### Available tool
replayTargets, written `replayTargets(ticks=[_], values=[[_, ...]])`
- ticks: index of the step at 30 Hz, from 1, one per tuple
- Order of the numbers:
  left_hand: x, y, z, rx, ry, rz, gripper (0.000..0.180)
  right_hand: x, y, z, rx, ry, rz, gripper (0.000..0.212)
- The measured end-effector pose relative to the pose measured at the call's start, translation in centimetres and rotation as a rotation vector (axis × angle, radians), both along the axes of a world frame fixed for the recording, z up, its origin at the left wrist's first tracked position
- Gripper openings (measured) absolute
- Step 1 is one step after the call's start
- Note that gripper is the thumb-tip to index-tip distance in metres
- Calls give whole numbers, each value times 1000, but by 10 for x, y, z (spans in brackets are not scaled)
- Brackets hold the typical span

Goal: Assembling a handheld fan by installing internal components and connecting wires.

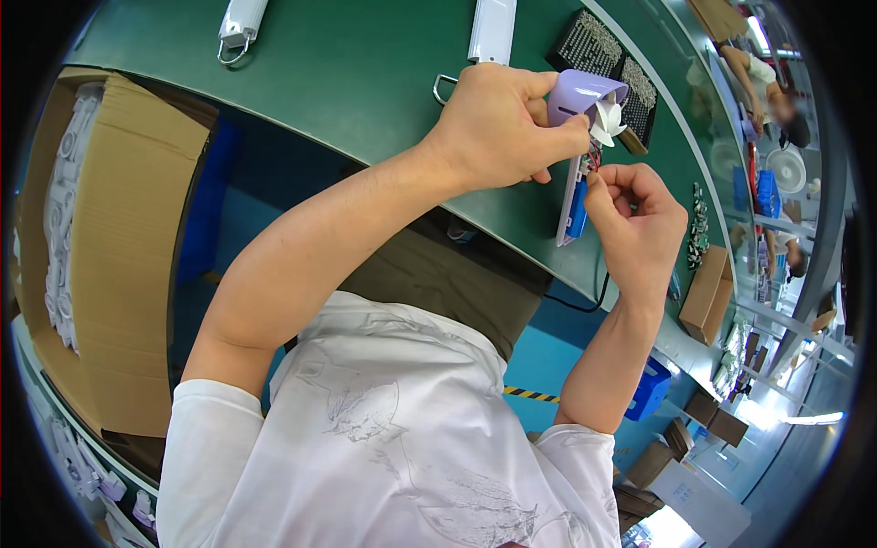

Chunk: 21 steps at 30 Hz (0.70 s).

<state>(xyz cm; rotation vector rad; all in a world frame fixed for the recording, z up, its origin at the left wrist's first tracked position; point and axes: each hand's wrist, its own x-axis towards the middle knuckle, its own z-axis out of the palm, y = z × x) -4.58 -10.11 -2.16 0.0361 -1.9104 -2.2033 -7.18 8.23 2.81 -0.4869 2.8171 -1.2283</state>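
Note:
Over the front part of the green table, both my hands are on a partly assembled small handheld fan. My left hand (pixel 498 123) is closed around its glossy purple housing (pixel 577 89), thumb toward the blades. White fan blades (pixel 607 121) stick out at the housing's right side. Below them hang thin red wires (pixel 595 157) and an open handle with a blue battery (pixel 577 208) in it. My right hand (pixel 639 215) is closed in a pinch at the wires just above the battery. Its fingertips partly hide what they grip.
Black trays (pixel 592 44) full of small metal parts lie beyond my hands on the green table (pixel 365 82). White long-shaped devices (pixel 493 32) with metal loops lie at the far side. A cardboard box (pixel 137 247) of white parts stands left. A smaller box (pixel 708 297) sits right; people work farther off.

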Motion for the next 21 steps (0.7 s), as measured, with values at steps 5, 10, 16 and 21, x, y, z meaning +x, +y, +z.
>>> replayTargets(ticks=[5, 10, 16, 21], values=[[0, 1, -2, -14, 23, 6, 27, 0, 1, 0, 8, 0, -6, 10], [-1, 2, -2, -18, 18, 18, 27, -2, 3, -1, 7, 6, -3, 11], [-1, 2, -3, -20, 25, 21, 27, 0, 3, -1, -35, -9, -14, 11], [0, 0, -4, -17, 8, 3, 25, -1, 4, -6, -89, -51, -13, 10]])
